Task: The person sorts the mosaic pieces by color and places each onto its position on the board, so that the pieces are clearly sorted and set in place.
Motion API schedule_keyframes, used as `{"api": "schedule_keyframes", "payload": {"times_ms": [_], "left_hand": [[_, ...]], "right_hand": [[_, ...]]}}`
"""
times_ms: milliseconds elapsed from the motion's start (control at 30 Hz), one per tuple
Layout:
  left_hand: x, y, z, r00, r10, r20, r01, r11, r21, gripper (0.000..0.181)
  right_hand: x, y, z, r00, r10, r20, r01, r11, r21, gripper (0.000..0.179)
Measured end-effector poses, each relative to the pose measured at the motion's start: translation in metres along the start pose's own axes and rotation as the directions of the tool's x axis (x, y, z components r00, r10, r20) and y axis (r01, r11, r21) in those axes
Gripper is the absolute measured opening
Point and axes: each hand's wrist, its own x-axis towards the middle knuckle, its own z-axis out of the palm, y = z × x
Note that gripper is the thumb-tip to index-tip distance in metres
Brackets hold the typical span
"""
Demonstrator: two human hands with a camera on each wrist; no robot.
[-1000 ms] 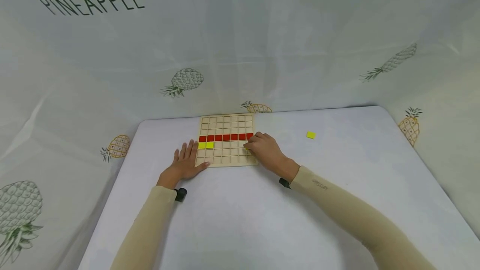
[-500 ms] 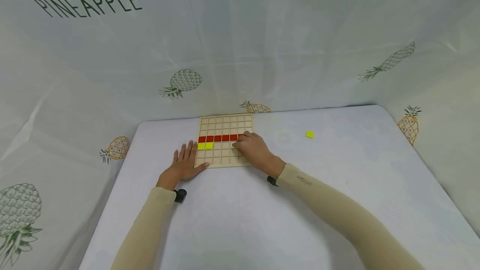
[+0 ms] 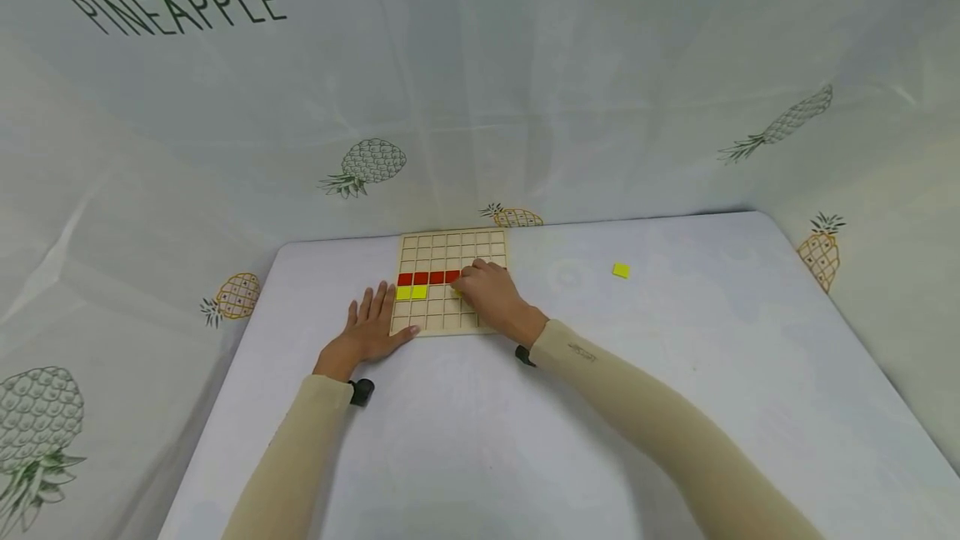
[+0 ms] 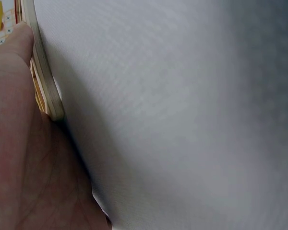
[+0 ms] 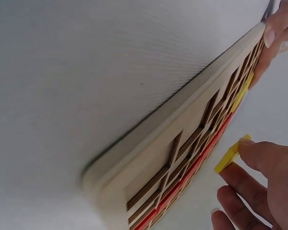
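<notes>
A wooden grid board [image 3: 453, 322] lies at the table's far edge. Red square tiles [image 3: 422, 278] run in a row across it, partly hidden by my right hand. Two yellow tiles [image 3: 412, 292] sit side by side at the left end of the row just below. My right hand [image 3: 491, 294] is over the board and pinches a yellow tile [image 5: 232, 154] between thumb and fingers, raised off the grid. My left hand [image 3: 367, 333] lies flat with spread fingers at the board's left edge, its thumb on the near left corner.
Another yellow tile [image 3: 621, 270] lies on the white table [image 3: 450, 440], right of the board. Behind the table hangs a pale curtain [image 3: 480, 90] with pineapple prints. A black strap device [image 3: 362, 391] is on my left wrist.
My right hand has moved left over the board with the yellow tile, from its right edge to near the middle. The left hand has stayed in place.
</notes>
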Motion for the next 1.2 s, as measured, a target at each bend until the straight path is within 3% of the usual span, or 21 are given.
{"api": "schedule_keyframes", "payload": {"times_ms": [267, 800, 1200], "left_hand": [[-0.001, 0.002, 0.000, 1.000, -0.011, -0.010, 0.011, 1.000, 0.022, 0.106], [-0.002, 0.003, -0.002, 1.000, -0.019, 0.006, 0.019, 0.999, 0.027, 0.105], [-0.004, 0.005, -0.002, 1.000, -0.010, 0.002, 0.010, 1.000, 0.023, 0.103]], "right_hand": [[0.017, -0.009, 0.005, 1.000, 0.008, 0.030, -0.009, 1.000, 0.013, 0.014], [0.043, -0.026, 0.021, 0.996, 0.010, 0.091, -0.006, 0.999, -0.045, 0.021], [0.050, -0.033, 0.022, 0.993, -0.019, 0.120, 0.039, 0.985, -0.167, 0.022]]}}
